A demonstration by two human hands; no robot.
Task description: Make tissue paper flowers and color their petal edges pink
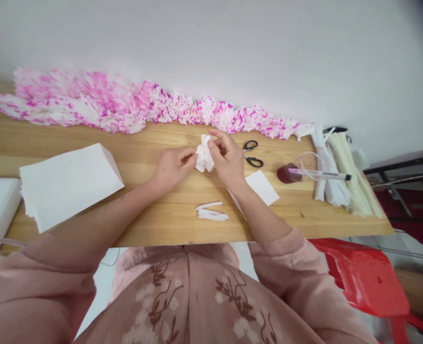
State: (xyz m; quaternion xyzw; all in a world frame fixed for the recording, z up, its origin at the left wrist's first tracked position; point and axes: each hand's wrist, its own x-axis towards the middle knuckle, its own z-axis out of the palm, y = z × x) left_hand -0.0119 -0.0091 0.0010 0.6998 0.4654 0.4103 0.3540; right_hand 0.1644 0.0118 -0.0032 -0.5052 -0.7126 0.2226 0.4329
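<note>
Between my two hands, above the middle of the table, is a small piece of crumpled white paper (204,154). My left hand (173,168) pinches its left edge between thumb and fingers. Its right side is gripped by my right hand (226,157), with the thumb on the front and the fingers curled. Just right of that hand lie black-handled scissors (253,161), their blades hidden behind it. A white paper square (263,187) lies partly under my right forearm. Several thin white strips (211,211) rest on the wood below my hands.
A long row of pink-and-white ruffled paper (125,102) runs along the wall. White sheets (70,184) are stacked at left. On the right stand a jar of dark red liquid (289,174), a brush or marker (326,176) and pale strip bundles (351,177). A red stool (369,272) stands beyond the table edge.
</note>
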